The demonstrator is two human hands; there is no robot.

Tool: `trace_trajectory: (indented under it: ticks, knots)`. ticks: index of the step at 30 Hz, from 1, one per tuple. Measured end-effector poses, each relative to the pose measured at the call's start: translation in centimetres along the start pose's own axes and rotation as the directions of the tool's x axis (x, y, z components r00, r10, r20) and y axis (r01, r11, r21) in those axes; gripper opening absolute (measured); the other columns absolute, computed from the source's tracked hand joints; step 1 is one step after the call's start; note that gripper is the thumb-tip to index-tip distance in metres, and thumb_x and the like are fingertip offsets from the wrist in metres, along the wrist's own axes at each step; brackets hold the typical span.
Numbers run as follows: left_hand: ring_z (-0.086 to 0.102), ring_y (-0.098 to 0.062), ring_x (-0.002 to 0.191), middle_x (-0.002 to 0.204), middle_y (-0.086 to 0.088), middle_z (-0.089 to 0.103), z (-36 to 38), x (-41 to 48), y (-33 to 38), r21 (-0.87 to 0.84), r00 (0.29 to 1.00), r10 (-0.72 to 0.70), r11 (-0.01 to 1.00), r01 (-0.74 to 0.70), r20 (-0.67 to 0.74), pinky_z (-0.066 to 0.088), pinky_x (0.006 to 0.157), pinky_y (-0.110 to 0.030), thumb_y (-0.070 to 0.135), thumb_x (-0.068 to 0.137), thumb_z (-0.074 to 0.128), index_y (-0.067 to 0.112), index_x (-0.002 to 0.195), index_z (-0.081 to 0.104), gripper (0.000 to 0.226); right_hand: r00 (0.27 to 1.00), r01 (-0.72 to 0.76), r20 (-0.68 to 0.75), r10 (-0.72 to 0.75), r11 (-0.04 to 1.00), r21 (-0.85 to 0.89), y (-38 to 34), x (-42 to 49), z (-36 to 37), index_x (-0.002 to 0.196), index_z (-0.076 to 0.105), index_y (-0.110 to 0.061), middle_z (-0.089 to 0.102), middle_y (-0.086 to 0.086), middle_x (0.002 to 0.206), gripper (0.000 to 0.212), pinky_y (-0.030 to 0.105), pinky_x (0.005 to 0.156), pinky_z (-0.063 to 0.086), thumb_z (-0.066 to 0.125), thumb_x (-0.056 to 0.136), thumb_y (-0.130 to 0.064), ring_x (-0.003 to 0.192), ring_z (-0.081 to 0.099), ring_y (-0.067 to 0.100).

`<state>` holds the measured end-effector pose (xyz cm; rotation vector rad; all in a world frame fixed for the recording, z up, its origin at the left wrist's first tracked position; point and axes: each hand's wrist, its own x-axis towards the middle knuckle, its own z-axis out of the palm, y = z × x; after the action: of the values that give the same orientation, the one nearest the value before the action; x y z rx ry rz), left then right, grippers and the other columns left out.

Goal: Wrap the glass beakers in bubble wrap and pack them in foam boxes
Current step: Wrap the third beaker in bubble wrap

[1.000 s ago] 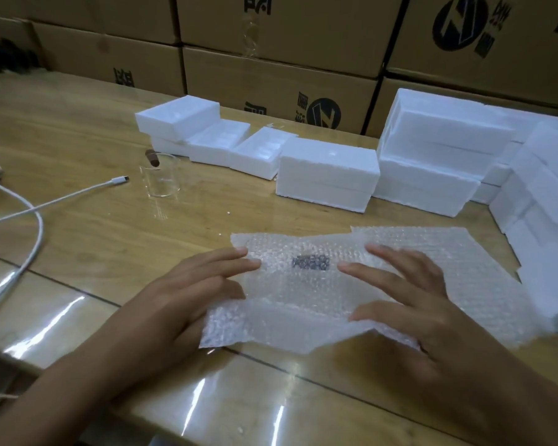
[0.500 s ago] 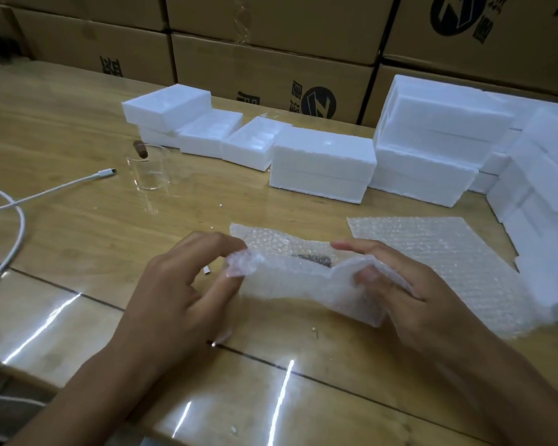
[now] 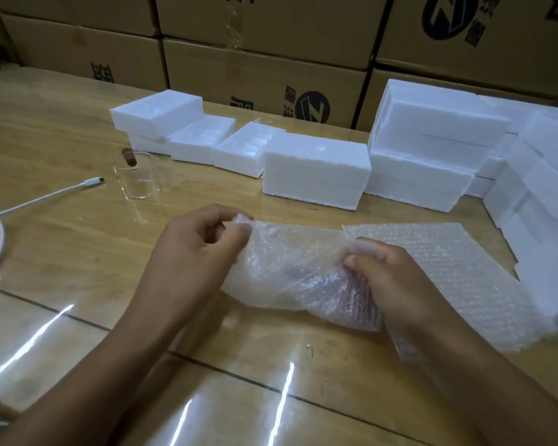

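Observation:
A sheet of bubble wrap [image 3: 290, 268] is folded into a loose roll on the wooden table in front of me, with a beaker inside that shows only as a dark patch. My left hand [image 3: 194, 249] pinches the roll's upper left corner. My right hand [image 3: 387, 278] grips its right end, fingers curled round the wrap. A bare glass beaker [image 3: 137, 175] stands upright at the back left, apart from both hands. White foam boxes [image 3: 316, 175] line the back of the table, some open, some closed.
A second flat bubble wrap sheet [image 3: 458, 268] lies to the right, under my right wrist. A white cable [image 3: 45, 197] runs in from the left. A tall foam stack [image 3: 535, 201] stands at the right edge. Cardboard cartons [image 3: 258, 72] wall off the back.
The wrap lay flat under both open hands; both hands have since lifted its near edge and folded it over the beaker. Both hands now grip its ends.

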<state>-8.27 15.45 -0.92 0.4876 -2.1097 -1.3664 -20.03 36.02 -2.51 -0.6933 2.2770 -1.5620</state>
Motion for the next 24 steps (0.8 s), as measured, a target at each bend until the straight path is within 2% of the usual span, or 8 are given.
trace_trajectory:
  ticks: [3,5,8,10,14,19,21,24]
  knots:
    - [0.053,-0.011,0.058,0.070,-0.012,0.061,0.0,0.7,0.1,0.057,0.999,0.033,0.998,-0.035,0.037,0.041,0.056,-0.032,0.032,0.092,0.061,0.011,0.077,0.069,0.027,0.997,-0.064,-0.032,0.065,0.997,0.042,-0.2,0.1,0.0,0.082,0.075,-0.035,0.075,-0.005,0.076,0.026,0.041,0.074,0.054,0.052,0.093,-0.028,0.070,0.072,0.011]
    - [0.046,-0.007,0.054,0.061,-0.005,0.054,0.3,0.9,0.0,0.093,1.000,0.007,0.996,-0.009,0.030,0.036,0.055,-0.030,0.029,0.094,0.059,0.009,0.072,0.061,0.030,0.993,-0.104,-0.049,0.106,0.994,0.043,-0.3,0.1,0.0,0.084,0.072,-0.022,0.073,0.007,0.077,0.025,0.051,0.080,0.054,0.053,0.083,-0.038,0.076,0.072,0.023]
    - [0.040,-0.003,0.046,0.052,0.010,0.045,0.7,1.0,-0.6,0.090,0.997,-0.083,0.993,0.083,0.002,0.033,0.048,-0.023,0.023,0.093,0.055,0.009,0.068,0.053,0.029,0.980,-0.186,-0.066,0.190,0.981,0.063,-0.5,0.0,0.1,0.080,0.063,-0.003,0.067,0.026,0.081,0.048,0.062,0.084,0.049,0.056,0.065,-0.049,0.080,0.067,0.044]
    - [0.040,-0.001,0.044,0.050,0.012,0.046,0.9,1.1,-0.9,0.098,0.994,-0.111,0.989,0.112,-0.022,0.033,0.046,-0.019,0.022,0.090,0.054,0.013,0.064,0.053,0.028,0.968,-0.238,-0.060,0.242,0.969,0.073,-0.6,0.0,0.2,0.076,0.062,-0.005,0.061,0.023,0.072,0.049,0.064,0.077,0.049,0.057,0.057,-0.050,0.067,0.061,0.040]
    - [0.042,0.000,0.044,0.050,0.015,0.049,1.2,1.6,-1.0,0.133,0.989,-0.143,0.980,0.148,-0.043,0.030,0.051,-0.027,0.024,0.086,0.053,0.017,0.062,0.055,0.025,0.960,-0.261,-0.084,0.268,0.961,0.088,-0.4,0.2,0.4,0.081,0.057,0.003,0.054,0.010,0.072,0.045,0.045,0.066,0.041,0.059,0.059,-0.036,0.068,0.051,0.027]
    - [0.056,0.004,0.055,0.068,0.018,0.068,1.3,1.8,-0.7,0.036,0.987,-0.140,0.990,0.138,0.083,0.042,0.058,-0.026,0.016,0.090,0.054,0.031,0.074,0.073,0.029,0.967,-0.239,-0.057,0.248,0.962,0.133,-0.4,-0.1,0.2,0.084,0.070,-0.008,0.068,0.019,0.074,0.025,0.060,0.076,0.053,0.061,0.070,-0.027,0.069,0.066,0.040]
    - [0.060,0.005,0.063,0.073,0.017,0.070,1.3,1.5,-0.5,0.013,0.986,-0.094,0.996,0.093,0.136,0.042,0.062,-0.025,0.021,0.089,0.055,0.031,0.074,0.074,0.027,0.971,-0.233,0.006,0.237,0.950,0.209,-0.5,-0.2,-0.8,0.081,0.075,-0.015,0.073,0.014,0.077,0.015,0.050,0.074,0.056,0.062,0.079,-0.020,0.073,0.072,0.033]
    - [0.061,0.003,0.067,0.076,0.014,0.071,1.2,1.0,-0.6,-0.056,0.989,-0.053,0.997,0.061,0.136,0.041,0.064,-0.025,0.031,0.082,0.051,0.028,0.077,0.075,0.024,0.987,-0.150,0.064,0.144,0.984,0.096,-1.1,-0.8,-3.1,0.089,0.074,-0.021,0.075,0.007,0.088,0.013,0.036,0.061,0.055,0.062,0.087,-0.018,0.074,0.071,0.025]
